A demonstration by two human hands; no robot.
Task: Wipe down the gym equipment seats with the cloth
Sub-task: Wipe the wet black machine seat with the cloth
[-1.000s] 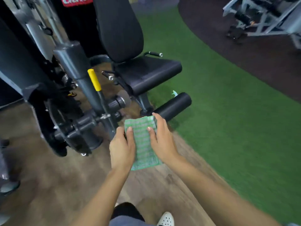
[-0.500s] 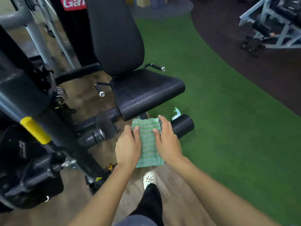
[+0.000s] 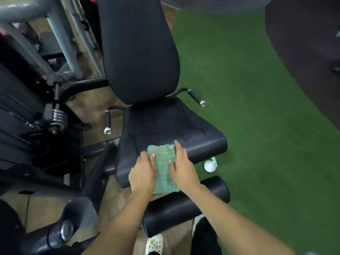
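Note:
A green checked cloth (image 3: 163, 162) hangs stretched between my two hands, just above the front part of the black padded seat (image 3: 193, 129) of a leg machine. My left hand (image 3: 142, 173) holds the cloth's left edge with its fingers curled over it. On the cloth's right edge sits my right hand (image 3: 182, 168), fingers extended along it and thumb underneath. The tall black backrest (image 3: 138, 52) rises behind the seat. Whether the cloth touches the seat I cannot tell.
A black foam leg roller (image 3: 185, 207) lies below my forearms. Short side handles (image 3: 107, 120) (image 3: 196, 97) flank the seat. The machine's frame and weight stack (image 3: 27, 107) fill the left. A white bottle (image 3: 210, 165) stands on green turf (image 3: 257, 126) at right. My white shoe (image 3: 154, 243) shows at bottom.
I have stepped closer to the machine. Both hands carried the cloth forward from above the leg roller to over the seat's front part; the grip is unchanged.

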